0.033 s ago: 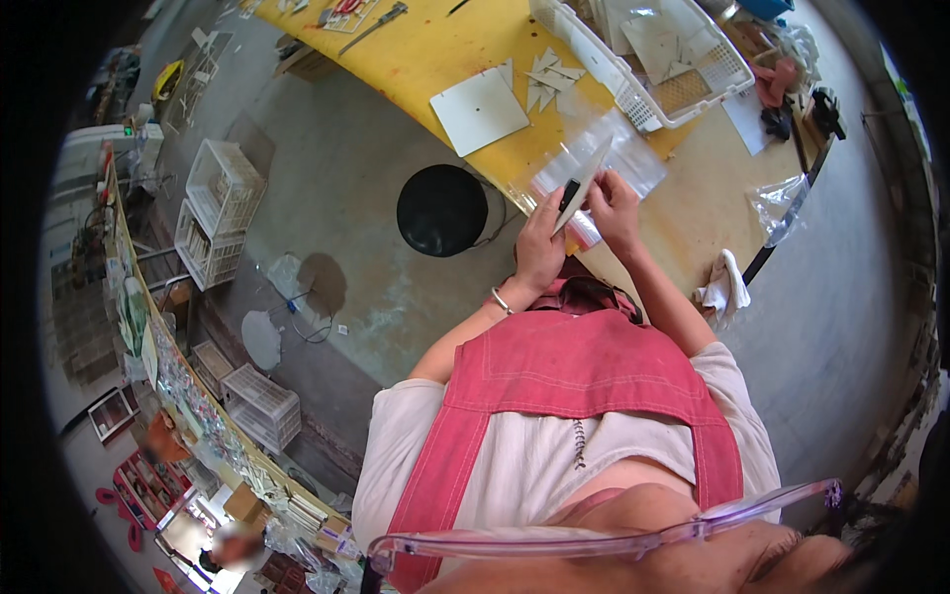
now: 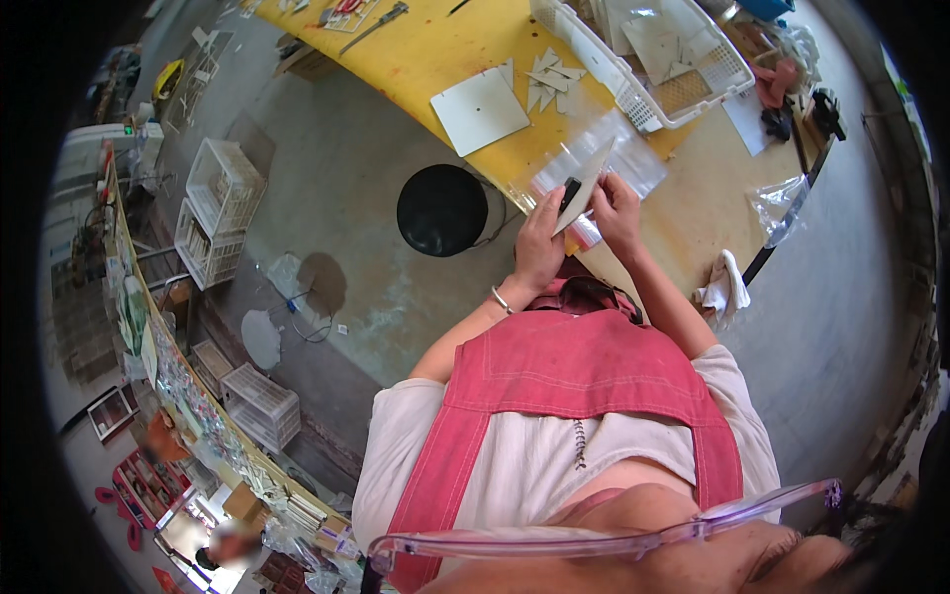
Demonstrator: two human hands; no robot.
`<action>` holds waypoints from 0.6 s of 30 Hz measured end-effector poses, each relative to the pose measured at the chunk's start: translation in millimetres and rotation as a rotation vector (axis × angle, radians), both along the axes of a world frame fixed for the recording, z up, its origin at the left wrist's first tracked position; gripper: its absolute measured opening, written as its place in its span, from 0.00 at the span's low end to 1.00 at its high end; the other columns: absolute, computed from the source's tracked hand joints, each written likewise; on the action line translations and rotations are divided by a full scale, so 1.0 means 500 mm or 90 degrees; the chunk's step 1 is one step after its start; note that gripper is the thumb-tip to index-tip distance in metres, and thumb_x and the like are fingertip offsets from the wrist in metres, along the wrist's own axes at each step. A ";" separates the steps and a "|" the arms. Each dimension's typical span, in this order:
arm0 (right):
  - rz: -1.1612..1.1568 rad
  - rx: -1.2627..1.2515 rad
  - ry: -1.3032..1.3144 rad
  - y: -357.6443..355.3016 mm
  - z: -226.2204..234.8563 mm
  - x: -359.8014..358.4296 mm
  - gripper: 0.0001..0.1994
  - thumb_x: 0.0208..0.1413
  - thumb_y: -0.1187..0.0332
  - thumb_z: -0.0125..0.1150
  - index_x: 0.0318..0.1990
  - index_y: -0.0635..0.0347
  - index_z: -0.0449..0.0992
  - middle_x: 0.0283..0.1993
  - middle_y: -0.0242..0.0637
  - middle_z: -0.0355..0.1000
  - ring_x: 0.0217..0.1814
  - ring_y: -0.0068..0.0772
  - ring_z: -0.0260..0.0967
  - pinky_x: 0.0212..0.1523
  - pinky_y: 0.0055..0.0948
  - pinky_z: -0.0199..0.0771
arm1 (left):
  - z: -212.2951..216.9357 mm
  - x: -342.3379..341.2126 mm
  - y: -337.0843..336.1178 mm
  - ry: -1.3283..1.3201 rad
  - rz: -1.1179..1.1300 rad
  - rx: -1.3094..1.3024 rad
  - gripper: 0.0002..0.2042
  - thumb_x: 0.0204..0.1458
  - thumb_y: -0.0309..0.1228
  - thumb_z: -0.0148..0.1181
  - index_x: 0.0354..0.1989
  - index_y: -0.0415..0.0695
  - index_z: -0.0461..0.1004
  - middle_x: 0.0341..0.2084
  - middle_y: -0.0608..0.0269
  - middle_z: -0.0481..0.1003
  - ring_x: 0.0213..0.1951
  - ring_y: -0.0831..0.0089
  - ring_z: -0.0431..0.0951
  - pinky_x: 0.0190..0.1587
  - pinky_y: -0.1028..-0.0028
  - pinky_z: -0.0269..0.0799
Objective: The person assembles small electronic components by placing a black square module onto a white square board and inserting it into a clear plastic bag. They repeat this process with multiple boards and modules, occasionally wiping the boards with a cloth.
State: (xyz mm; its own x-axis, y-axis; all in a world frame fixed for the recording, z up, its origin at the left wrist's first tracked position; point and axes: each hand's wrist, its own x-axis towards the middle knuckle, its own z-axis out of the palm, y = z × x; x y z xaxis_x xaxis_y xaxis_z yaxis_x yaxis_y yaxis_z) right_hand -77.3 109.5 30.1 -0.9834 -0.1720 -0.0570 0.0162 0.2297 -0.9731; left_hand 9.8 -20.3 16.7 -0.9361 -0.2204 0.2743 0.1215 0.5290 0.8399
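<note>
My left hand (image 2: 540,243) is closed on a thin, pale flat plate (image 2: 594,178), held up at a tilt over the table's near edge. A small black block (image 2: 570,192) lies against the plate by my left fingertips; whether it is fixed there, I cannot tell. My right hand (image 2: 618,216) is at the plate's right side, fingers curled and pinched by its edge. What those fingers grip is hidden. Clear plastic bags (image 2: 633,158), some with red edges, lie on the table beneath and beyond both hands.
On the yellow-topped table (image 2: 416,69) are a white square plate (image 2: 480,111), pale triangular pieces (image 2: 550,77), a caliper (image 2: 374,28) and a white plastic basket (image 2: 648,117). A white cloth (image 2: 725,285) hangs at the right edge. A round black stool (image 2: 442,210) stands left of my hands.
The plate has turned slightly in my left hand, showing more of its face. My right hand has shifted very little.
</note>
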 end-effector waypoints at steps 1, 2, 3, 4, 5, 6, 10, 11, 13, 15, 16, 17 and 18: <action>0.004 -0.032 -0.020 0.005 0.010 0.006 0.06 0.62 0.73 0.56 0.35 0.68 0.74 0.25 0.32 0.73 0.24 0.20 0.71 0.26 0.24 0.72 | 0.004 -0.006 -0.006 0.020 -0.009 -0.036 0.25 0.53 0.18 0.55 0.62 0.41 0.67 0.57 0.48 0.72 0.57 0.51 0.74 0.57 0.61 0.71; 0.009 -0.063 -0.039 0.012 0.015 0.009 0.07 0.63 0.73 0.55 0.34 0.68 0.73 0.25 0.30 0.73 0.24 0.18 0.70 0.25 0.23 0.72 | 0.011 -0.010 -0.011 0.040 -0.018 -0.072 0.25 0.52 0.18 0.55 0.62 0.41 0.68 0.57 0.48 0.72 0.57 0.52 0.74 0.57 0.61 0.71; 0.027 -0.004 -0.046 0.035 0.003 0.010 0.05 0.61 0.75 0.54 0.38 0.69 0.74 0.29 0.33 0.75 0.28 0.20 0.71 0.30 0.23 0.72 | 0.015 -0.013 -0.015 0.051 -0.029 -0.085 0.25 0.51 0.17 0.55 0.62 0.40 0.68 0.56 0.48 0.72 0.56 0.51 0.74 0.57 0.60 0.71; -0.005 -0.014 -0.013 0.044 -0.008 0.007 0.05 0.61 0.75 0.54 0.38 0.69 0.74 0.29 0.33 0.74 0.28 0.20 0.71 0.30 0.23 0.72 | 0.020 -0.015 -0.017 0.061 -0.041 -0.098 0.25 0.51 0.17 0.54 0.61 0.40 0.68 0.56 0.48 0.72 0.56 0.50 0.74 0.57 0.60 0.71; -0.039 -0.024 0.020 0.045 -0.007 0.005 0.05 0.61 0.76 0.55 0.39 0.69 0.74 0.30 0.33 0.74 0.29 0.20 0.71 0.31 0.23 0.72 | 0.023 -0.016 -0.019 0.072 -0.053 -0.110 0.26 0.50 0.16 0.53 0.61 0.40 0.68 0.56 0.48 0.73 0.56 0.49 0.74 0.57 0.59 0.71; -0.072 -0.033 0.053 0.046 -0.005 0.003 0.04 0.61 0.76 0.55 0.39 0.69 0.74 0.31 0.33 0.73 0.30 0.20 0.71 0.32 0.22 0.72 | 0.025 -0.016 -0.022 0.078 -0.061 -0.130 0.25 0.50 0.16 0.53 0.61 0.40 0.69 0.56 0.48 0.73 0.56 0.49 0.74 0.57 0.59 0.72; 0.009 0.185 0.333 0.078 0.077 -0.027 0.12 0.52 0.84 0.56 0.43 0.61 0.76 0.41 0.39 0.71 0.41 0.32 0.71 0.35 0.27 0.71 | 0.043 -0.023 -0.033 0.104 -0.089 -0.194 0.25 0.49 0.17 0.53 0.59 0.39 0.70 0.56 0.50 0.73 0.56 0.51 0.75 0.56 0.60 0.73; 0.043 0.237 0.424 0.095 0.089 -0.039 0.14 0.45 0.85 0.57 0.40 0.61 0.77 0.43 0.43 0.70 0.46 0.43 0.69 0.42 0.33 0.70 | 0.053 -0.027 -0.033 0.113 -0.101 -0.205 0.25 0.49 0.18 0.53 0.59 0.40 0.71 0.56 0.50 0.73 0.56 0.52 0.75 0.55 0.61 0.73; 0.108 0.313 0.453 0.103 0.135 -0.052 0.14 0.43 0.85 0.58 0.38 0.61 0.78 0.43 0.42 0.70 0.46 0.46 0.68 0.45 0.35 0.70 | 0.064 -0.034 -0.043 0.120 -0.117 -0.227 0.24 0.49 0.19 0.54 0.58 0.40 0.71 0.56 0.50 0.74 0.56 0.53 0.75 0.55 0.61 0.74; 0.200 0.343 0.428 0.112 0.161 -0.065 0.14 0.40 0.83 0.58 0.36 0.61 0.79 0.41 0.39 0.71 0.47 0.45 0.68 0.48 0.37 0.69 | 0.078 -0.037 -0.048 0.130 -0.132 -0.237 0.23 0.49 0.21 0.56 0.57 0.40 0.72 0.55 0.51 0.74 0.56 0.54 0.76 0.54 0.61 0.75; 0.252 0.379 0.393 0.113 0.175 -0.075 0.13 0.41 0.82 0.58 0.36 0.60 0.79 0.41 0.38 0.71 0.47 0.44 0.68 0.47 0.37 0.68 | 0.086 -0.042 -0.051 0.135 -0.139 -0.236 0.23 0.49 0.22 0.57 0.57 0.40 0.72 0.55 0.51 0.74 0.55 0.54 0.76 0.54 0.61 0.75; 0.304 0.415 0.357 0.115 0.192 -0.085 0.12 0.41 0.81 0.57 0.35 0.60 0.79 0.40 0.37 0.72 0.47 0.43 0.69 0.47 0.37 0.68 | 0.090 -0.044 -0.053 0.140 -0.146 -0.236 0.23 0.49 0.23 0.57 0.57 0.40 0.73 0.54 0.51 0.75 0.55 0.54 0.76 0.53 0.61 0.75; 0.356 0.450 0.320 0.116 0.201 -0.094 0.11 0.42 0.80 0.57 0.35 0.59 0.79 0.40 0.36 0.72 0.47 0.41 0.69 0.47 0.36 0.67 | 0.090 -0.043 -0.055 0.138 -0.151 -0.254 0.22 0.50 0.25 0.58 0.57 0.41 0.73 0.54 0.52 0.75 0.55 0.55 0.76 0.53 0.62 0.75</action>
State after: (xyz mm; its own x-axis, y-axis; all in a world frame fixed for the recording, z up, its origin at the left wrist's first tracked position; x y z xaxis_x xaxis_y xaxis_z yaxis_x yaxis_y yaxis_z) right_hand -124.0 167.7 130.4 -0.7117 -0.6986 0.0731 -0.6398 0.6018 -0.4780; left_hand -11.6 -48.0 61.8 -0.8601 0.1528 0.4867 0.4258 0.7404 0.5201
